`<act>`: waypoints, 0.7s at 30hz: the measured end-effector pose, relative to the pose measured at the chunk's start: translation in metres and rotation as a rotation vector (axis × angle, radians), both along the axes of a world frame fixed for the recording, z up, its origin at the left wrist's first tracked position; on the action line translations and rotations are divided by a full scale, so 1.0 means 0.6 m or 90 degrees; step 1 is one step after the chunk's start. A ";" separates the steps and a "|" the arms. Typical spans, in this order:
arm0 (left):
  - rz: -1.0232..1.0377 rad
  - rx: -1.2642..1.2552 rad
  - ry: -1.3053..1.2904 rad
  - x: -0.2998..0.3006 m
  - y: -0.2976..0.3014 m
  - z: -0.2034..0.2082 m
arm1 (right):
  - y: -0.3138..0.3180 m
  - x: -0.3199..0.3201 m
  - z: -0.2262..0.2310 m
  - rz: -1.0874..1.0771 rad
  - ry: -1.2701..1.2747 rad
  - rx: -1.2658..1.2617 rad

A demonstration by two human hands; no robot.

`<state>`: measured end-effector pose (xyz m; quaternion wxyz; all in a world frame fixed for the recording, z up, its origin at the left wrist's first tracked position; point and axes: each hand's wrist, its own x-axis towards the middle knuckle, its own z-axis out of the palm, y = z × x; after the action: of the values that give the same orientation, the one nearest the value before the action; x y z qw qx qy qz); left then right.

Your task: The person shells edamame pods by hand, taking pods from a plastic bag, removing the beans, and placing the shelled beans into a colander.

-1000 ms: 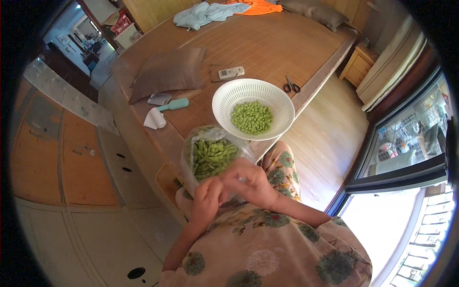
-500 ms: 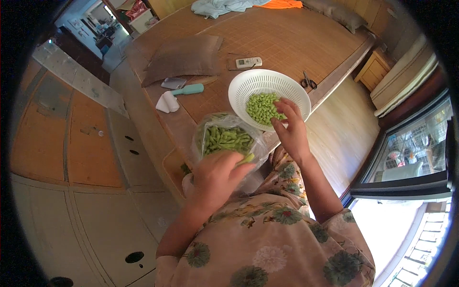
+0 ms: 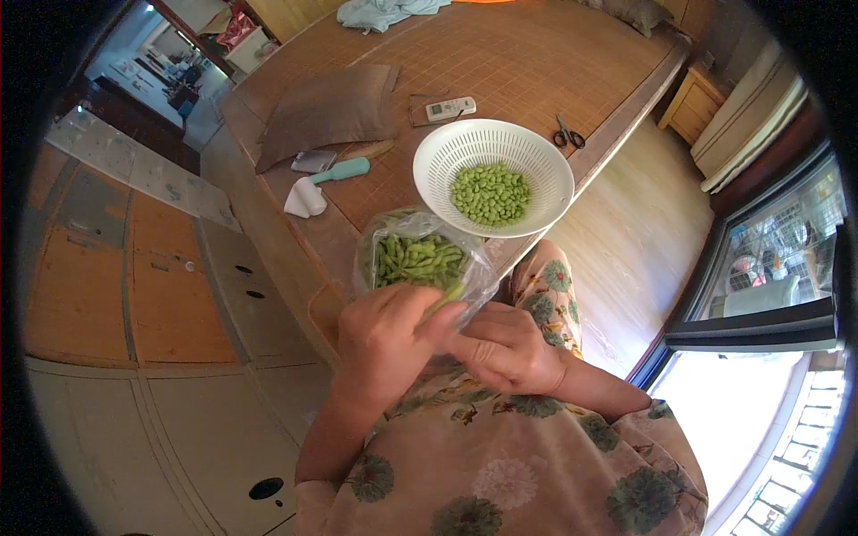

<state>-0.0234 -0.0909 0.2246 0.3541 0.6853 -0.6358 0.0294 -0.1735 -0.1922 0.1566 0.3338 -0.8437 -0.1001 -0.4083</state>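
- While the left hand pinches a green pod between thumb and fingers, the right hand is curled against it; whether its hidden fingertips grasp anything, I cannot tell.
- That pod lies at the near side of the clear plastic bag, its tip jutting out beyond the left hand's fingers.
- More pods fill the bag, left of and nearer than the white colander, where loose green beans are heaped.
- For good shelling, I would grip the pod lightly near one end and press along the seam with the thumb, so that the beans slip out whole.
- Cupping the right hand beneath should catch strays; keeping empty shells out of the colander would save sorting.
- Scissors lie just right of the colander, so reaching in from the left or near side seems safer.
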 end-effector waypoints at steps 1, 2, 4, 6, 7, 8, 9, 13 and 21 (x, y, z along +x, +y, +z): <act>0.000 0.001 -0.001 0.000 0.000 0.001 | 0.002 0.000 -0.001 0.000 -0.001 0.001; -0.004 -0.002 -0.002 -0.001 0.001 0.001 | 0.006 0.001 -0.001 0.005 -0.004 0.007; -0.008 -0.005 -0.003 -0.002 0.001 0.003 | 0.010 0.002 0.000 0.010 -0.006 0.013; -0.009 -0.013 -0.019 -0.004 0.002 0.005 | 0.011 0.002 0.005 0.056 -0.007 0.029; -0.008 -0.012 -0.020 -0.003 0.002 0.004 | 0.013 0.004 0.005 0.056 -0.008 0.029; -0.016 -0.034 -0.041 -0.002 0.002 0.003 | 0.014 0.007 0.004 0.046 -0.031 0.024; -0.023 -0.057 -0.061 -0.001 0.002 0.002 | 0.015 0.010 0.003 0.036 -0.053 0.019; -0.013 -0.037 -0.115 -0.003 0.006 0.006 | 0.015 0.014 -0.002 -0.030 -0.071 0.002; 0.004 -0.026 -0.128 -0.006 0.013 0.012 | 0.018 0.015 0.000 -0.022 -0.080 0.028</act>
<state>-0.0270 -0.0830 0.2316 0.3020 0.6735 -0.6653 0.1119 -0.1644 -0.1813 0.1564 0.3382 -0.8104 -0.0970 -0.4684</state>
